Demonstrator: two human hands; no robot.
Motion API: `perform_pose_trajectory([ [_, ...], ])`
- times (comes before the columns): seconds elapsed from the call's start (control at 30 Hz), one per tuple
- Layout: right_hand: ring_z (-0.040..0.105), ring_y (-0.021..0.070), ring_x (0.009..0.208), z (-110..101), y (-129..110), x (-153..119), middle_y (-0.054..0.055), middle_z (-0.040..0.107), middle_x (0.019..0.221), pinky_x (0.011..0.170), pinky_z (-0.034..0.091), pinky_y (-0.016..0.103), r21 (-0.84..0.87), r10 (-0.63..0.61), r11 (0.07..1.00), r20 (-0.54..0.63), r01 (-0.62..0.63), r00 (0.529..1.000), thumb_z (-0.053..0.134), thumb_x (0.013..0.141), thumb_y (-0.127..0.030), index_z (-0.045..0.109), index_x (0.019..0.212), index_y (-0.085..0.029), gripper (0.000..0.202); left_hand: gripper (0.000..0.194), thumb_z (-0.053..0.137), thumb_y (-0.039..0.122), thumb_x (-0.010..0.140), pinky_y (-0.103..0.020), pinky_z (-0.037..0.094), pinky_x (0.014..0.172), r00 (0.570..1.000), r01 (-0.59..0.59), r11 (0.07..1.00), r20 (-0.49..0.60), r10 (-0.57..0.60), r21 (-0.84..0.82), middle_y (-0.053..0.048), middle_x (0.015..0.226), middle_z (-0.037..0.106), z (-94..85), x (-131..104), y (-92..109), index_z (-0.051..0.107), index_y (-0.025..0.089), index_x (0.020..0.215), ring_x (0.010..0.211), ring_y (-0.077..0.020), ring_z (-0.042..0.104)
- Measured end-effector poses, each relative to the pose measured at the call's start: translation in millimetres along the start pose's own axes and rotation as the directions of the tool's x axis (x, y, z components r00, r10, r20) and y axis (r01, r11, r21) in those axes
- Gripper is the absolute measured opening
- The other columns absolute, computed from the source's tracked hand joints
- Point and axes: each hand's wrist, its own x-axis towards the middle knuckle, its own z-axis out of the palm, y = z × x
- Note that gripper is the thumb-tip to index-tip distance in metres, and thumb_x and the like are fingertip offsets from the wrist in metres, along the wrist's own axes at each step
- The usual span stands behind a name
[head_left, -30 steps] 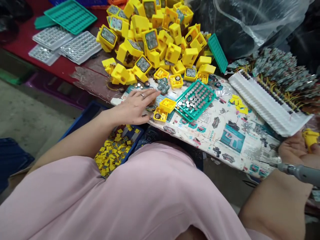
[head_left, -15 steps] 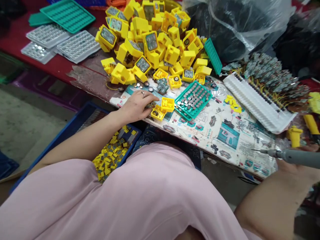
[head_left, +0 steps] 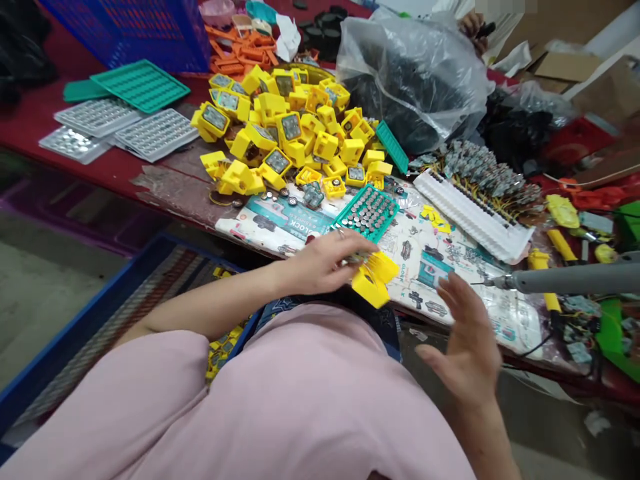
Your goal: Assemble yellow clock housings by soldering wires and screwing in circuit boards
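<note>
Yellow casing (head_left: 371, 291) shifted nearer — left hand (head_left: 323, 264) apparently holding.

Yellow pieces (head_left: 377, 280) in hand, two; yellow cases (head_left: 271, 105) heaped, several dozen, too overlapped for an exact count; yellow chips (head_left: 436, 217), several, overlapping. Flat green trays (head_left: 140, 85), four in view, one bearing a few dozen metal cells (head_left: 369, 215); pale trays (head_left: 155, 133), at least three. White rack (head_left: 465, 217), one; grey tool (head_left: 575, 280), one; clear bag (head_left: 410, 80), one; blue basket (head_left: 135, 33), one; blue crate (head_left: 20, 393), one; orange parts (head_left: 245, 50), many, piled beyond counting.
</note>
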Motion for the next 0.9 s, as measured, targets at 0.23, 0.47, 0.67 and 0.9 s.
perform_pose_trajectory([
  [0.23,0.038,0.0289,0.151,62.7,8.7,23.6,0.009,0.032,0.165,0.121,0.039,0.054,-0.033,-0.205,0.968,0.466,0.248,0.861,0.078,0.082,-0.038,0.021,0.158,-0.038,0.096,0.031,0.045,0.011,0.087,-0.036,0.054,0.099,0.983,-0.175,0.983,-0.053,0.178,0.052,-0.015,0.114,0.069,38.4,-1.7,14.0,0.057,0.013,0.116,0.112,-0.0227,0.065],
  [0.47,0.063,0.0282,0.125,76.1,14.2,9.4,0.008,0.060,0.143,0.104,0.056,0.048,0.312,0.317,0.827,0.428,-0.467,0.846,0.088,0.067,-0.046,0.045,0.144,-0.035,0.089,0.028,0.054,0.023,0.091,-0.033,0.054,0.094,0.999,0.007,0.989,0.040,-0.001,-0.145,-0.012,0.116,0.070,26.9,-1.3,2.6,0.060,0.015,0.118,0.108,-0.0204,0.067],
  [0.67,0.067,0.0283,0.118,81.8,4.9,5.8,0.007,0.067,0.133,0.100,0.057,0.048,0.485,0.409,0.409,0.660,-0.773,0.630,0.081,0.069,-0.062,0.062,0.130,-0.032,0.071,0.023,0.051,0.017,0.091,-0.031,0.054,0.090,0.988,-0.002,0.981,0.154,0.033,-0.196,-0.011,0.105,0.074,28.6,-1.1,-1.2,0.066,0.014,0.109,0.100,-0.0194,0.069],
  [0.9,0.074,0.0240,0.093,83.6,21.0,-16.2,0.005,0.075,0.104,0.083,0.062,0.039,0.437,0.468,0.370,0.674,-0.820,0.571,0.090,0.060,-0.054,0.069,0.109,-0.027,0.060,0.023,0.052,0.022,0.095,-0.028,0.054,0.089,0.964,-0.020,0.987,0.258,0.062,-0.160,-0.012,0.104,0.075,40.3,-10.6,8.2,0.068,0.014,0.109,0.099,-0.0196,0.071],
])
